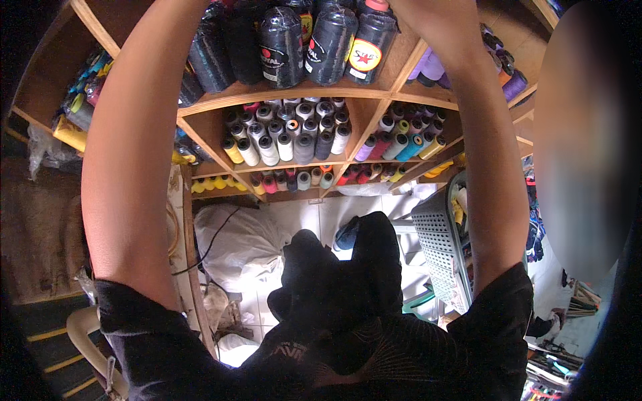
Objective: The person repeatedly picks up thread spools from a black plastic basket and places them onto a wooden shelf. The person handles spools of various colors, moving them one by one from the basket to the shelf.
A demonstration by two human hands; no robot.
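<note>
Both arms reached up past the frame's top edge; hands out of view, grip impossible to tell | large dark thread cones [294, 43], wrapped, red-and-white labels, packed tight on the top wooden shelf [281, 92] between the arms | lower compartments held small mixed-colour spools [294, 134] | grey perforated basket [438, 244] stood right.

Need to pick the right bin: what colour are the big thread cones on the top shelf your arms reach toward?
Black or very dark, with round labels; head view shows the big thread cones best.
</note>
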